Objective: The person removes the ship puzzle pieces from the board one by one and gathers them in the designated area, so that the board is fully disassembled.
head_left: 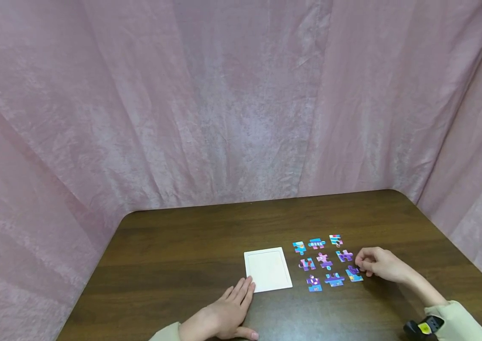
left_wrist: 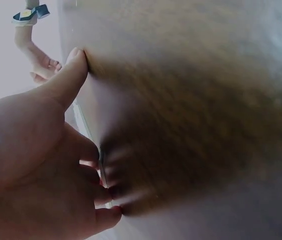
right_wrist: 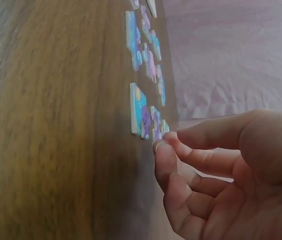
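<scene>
My left hand lies flat on the table with its fingers straight. Its fingertips touch the lower left corner of a white square puzzle tray. To the tray's right, several colourful jigsaw pieces lie apart in rows. My right hand hovers at the right side of these rows, fingers loosely bent, with nothing visible in them. Closest to it are a blue and purple corner piece and a purple piece. In the right wrist view, the thumb and fingertips partly overlap the nearest pieces.
The brown wooden table has rounded far corners. Pink velvet curtains hang behind it and along both sides. A black device with a yellow mark is strapped at the right wrist.
</scene>
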### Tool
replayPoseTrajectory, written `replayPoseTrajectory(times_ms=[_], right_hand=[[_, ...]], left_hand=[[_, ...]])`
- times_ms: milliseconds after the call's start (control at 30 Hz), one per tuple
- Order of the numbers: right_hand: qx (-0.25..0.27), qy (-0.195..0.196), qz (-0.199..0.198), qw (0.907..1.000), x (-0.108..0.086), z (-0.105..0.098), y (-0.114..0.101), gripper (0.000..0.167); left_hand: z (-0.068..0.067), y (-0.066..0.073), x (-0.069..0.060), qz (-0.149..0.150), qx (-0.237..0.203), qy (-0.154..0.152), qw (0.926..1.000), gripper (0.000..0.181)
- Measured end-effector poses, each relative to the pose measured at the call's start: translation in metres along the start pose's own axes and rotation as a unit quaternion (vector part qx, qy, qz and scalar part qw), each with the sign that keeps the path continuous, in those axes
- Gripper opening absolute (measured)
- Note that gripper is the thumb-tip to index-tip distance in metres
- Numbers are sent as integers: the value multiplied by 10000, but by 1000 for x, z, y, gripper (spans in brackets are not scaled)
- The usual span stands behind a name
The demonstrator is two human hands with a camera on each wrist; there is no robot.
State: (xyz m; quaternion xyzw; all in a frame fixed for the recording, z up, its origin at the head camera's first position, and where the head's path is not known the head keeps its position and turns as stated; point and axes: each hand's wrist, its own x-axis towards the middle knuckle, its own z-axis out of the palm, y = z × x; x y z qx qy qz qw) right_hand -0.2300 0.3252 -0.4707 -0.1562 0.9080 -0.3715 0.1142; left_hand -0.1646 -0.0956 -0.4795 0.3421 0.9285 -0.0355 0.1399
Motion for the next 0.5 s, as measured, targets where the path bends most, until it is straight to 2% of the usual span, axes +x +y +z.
replayPoseTrajectory(times_ms=[133, 367, 500], right_hand=[[-58, 63, -111, 9999, 3, 2, -5, 8], [-65, -61, -285, 9996, 7, 13, -10, 10], [-29, 96, -442, 9990, 12, 17, -19, 12]], left_hand=[[0, -3, 1, 140, 6, 247, 9996, 98], [0, -6, 2, 213, -348, 271, 9988, 89], [-5, -12, 1, 319, -424, 527, 9972, 77]])
